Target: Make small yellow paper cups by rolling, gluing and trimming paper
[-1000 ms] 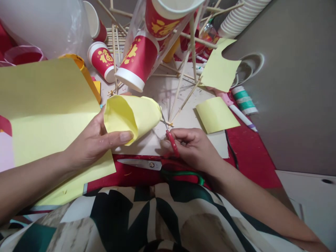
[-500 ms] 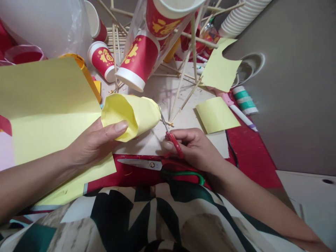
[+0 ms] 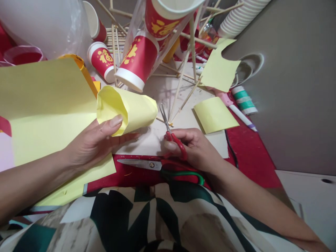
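Note:
A rolled tube of yellow paper (image 3: 139, 111) tilts in my left hand (image 3: 97, 140), thumb at its open near rim and fingers beneath. My right hand (image 3: 194, 148) grips small red-handled scissors (image 3: 176, 141) whose blades point up and stand slightly apart. A small gap separates the blade tips from the tube's far end. Below the hands, larger scissors with a green handle (image 3: 183, 174) lie on the red cloth (image 3: 252, 154). Large yellow sheets (image 3: 49, 105) are spread under and beyond my left forearm.
Red paper cups (image 3: 136, 61) in a clear plastic sleeve rise beyond the tube, among a frame of wooden sticks (image 3: 193, 52). Yellow paper scraps (image 3: 216, 115), a white marker (image 3: 243, 117) and a green-and-white roll (image 3: 244, 100) lie at the right, near the grey wall (image 3: 296, 87).
My left hand has drawn the paper tube left and slightly up, away from the scissors. The blades have come off the paper and now show fully, while my right hand stays nearly in place.

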`<state>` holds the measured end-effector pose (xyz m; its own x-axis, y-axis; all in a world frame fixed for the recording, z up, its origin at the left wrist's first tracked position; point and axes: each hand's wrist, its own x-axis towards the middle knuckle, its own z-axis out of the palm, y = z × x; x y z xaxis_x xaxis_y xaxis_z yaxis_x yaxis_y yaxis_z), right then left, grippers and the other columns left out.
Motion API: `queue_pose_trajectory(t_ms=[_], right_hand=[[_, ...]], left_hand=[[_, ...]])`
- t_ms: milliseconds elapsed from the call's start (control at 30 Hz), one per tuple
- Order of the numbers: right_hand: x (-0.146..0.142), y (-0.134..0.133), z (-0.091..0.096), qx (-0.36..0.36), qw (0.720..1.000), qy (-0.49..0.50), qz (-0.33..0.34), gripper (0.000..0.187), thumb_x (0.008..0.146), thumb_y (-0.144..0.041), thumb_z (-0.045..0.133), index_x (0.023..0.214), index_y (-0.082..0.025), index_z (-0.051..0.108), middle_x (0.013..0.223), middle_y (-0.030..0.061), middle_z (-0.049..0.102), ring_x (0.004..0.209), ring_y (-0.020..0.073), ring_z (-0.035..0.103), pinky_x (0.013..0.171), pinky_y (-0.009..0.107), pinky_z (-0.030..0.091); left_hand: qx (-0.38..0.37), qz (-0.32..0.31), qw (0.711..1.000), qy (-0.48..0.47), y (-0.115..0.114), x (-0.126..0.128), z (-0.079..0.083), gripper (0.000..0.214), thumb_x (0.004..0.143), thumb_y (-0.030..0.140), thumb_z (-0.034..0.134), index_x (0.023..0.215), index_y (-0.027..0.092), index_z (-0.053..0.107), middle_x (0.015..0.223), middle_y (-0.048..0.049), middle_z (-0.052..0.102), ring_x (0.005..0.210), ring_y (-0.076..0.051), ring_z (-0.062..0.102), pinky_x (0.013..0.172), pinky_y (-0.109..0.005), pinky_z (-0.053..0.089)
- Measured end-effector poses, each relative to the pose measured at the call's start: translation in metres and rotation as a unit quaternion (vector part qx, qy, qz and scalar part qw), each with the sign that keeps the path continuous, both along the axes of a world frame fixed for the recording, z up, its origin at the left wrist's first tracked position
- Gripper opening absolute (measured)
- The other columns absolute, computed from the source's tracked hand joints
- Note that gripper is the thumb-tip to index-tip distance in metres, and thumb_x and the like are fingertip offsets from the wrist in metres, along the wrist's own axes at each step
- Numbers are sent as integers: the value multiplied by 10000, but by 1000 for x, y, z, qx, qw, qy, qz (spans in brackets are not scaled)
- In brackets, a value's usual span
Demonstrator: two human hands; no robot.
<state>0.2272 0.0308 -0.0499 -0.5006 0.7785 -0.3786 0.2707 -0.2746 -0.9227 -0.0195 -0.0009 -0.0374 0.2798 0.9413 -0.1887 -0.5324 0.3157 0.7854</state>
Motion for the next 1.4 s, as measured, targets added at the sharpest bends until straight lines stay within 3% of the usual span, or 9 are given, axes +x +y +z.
queue_pose_trajectory(t_ms=[433, 933, 1400], right_hand=[[-3, -1, 1, 9, 1000, -10, 7, 582, 671, -684, 818, 617, -178, 535, 594, -23, 441, 581, 94, 393, 519, 236, 380], [-3, -1, 0, 17, 1000, -19, 0, 584, 665, -688, 816, 599, -174, 547, 588, -19, 424, 598, 105, 391, 522, 239, 372], [-2, 0, 0, 40, 998, -33, 20, 657, 722, -750, 727, 556, -181, 444, 566, -36, 334, 569, 81, 293, 505, 245, 239]], left_hand=[[5, -34, 999, 8, -1, 3, -1, 791, 802, 430, 834, 1498, 318, 476, 1351, -43, 675, 1257, -239, 639, 1009, -329, 571], [3, -55, 998, 7, -2, 4, -3, 761, 819, 453, 819, 1487, 341, 473, 1355, -10, 681, 1271, -230, 628, 1052, -345, 540], [7, -57, 998, -3, -3, 4, -5, 734, 846, 446, 788, 1495, 316, 471, 1391, -49, 661, 1268, -245, 627, 1044, -345, 537]])
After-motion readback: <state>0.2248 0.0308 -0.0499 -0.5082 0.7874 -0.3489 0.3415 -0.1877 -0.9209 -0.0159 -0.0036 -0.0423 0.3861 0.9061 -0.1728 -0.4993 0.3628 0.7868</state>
